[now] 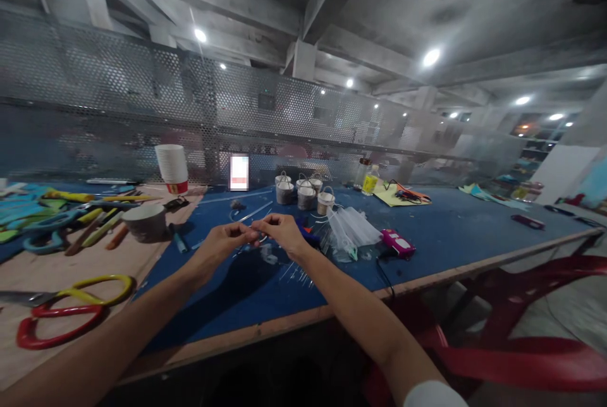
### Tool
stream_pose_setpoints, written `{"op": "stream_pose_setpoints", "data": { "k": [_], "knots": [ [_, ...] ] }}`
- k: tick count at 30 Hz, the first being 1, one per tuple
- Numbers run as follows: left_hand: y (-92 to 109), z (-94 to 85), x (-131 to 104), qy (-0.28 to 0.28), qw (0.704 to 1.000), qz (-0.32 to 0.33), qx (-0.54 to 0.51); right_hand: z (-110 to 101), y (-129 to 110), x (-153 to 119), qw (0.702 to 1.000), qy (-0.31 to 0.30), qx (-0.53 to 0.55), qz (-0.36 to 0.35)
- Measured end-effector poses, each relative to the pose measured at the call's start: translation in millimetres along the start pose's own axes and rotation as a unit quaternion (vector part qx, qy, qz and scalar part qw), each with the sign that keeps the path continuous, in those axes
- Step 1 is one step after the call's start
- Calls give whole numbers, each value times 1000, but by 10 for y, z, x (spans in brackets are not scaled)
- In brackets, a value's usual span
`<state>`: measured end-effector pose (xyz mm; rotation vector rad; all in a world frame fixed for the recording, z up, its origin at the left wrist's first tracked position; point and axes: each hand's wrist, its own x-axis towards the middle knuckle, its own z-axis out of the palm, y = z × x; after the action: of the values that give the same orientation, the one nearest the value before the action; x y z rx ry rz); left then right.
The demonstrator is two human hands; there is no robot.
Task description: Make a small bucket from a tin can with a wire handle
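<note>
Over the blue tabletop (227, 306), my left hand (230, 237) and my right hand (279, 233) meet fingertip to fingertip. Both are closed in a pinch on something too small to make out. Near the fingertips, thin pale strips lie on the table. Behind my right hand stand several small buckets (306, 195) with thin looped handles. Clear plastic bags (353, 227) and thin clear sticks (298, 273) lie to its right and below.
Red-and-yellow scissors (66, 326), a grey cup (146, 224) and stacked paper cups (171, 167) stand or lie left. A pink device (397, 244), a yellow bottle (370, 181) and yellow paper (401, 197) are right. Red chairs (521, 363) stand beyond the front edge.
</note>
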<state>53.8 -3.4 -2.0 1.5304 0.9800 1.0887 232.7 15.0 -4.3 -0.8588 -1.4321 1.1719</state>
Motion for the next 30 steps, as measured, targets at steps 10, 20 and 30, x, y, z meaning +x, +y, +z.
{"op": "stream_pose_setpoints", "data": {
  "k": [10, 20, 30],
  "knots": [
    [77, 48, -53, 3, 1000, 27, 12, -1, -4, 3, 1000, 4, -6, 0],
    [61, 48, -48, -16, 1000, -1, -26, 2, -33, -19, 1000, 2, -21, -1],
    [36, 39, -39, -22, 999, -28, -42, -8, 11, 2, 1000, 6, -17, -3]
  ]
}}
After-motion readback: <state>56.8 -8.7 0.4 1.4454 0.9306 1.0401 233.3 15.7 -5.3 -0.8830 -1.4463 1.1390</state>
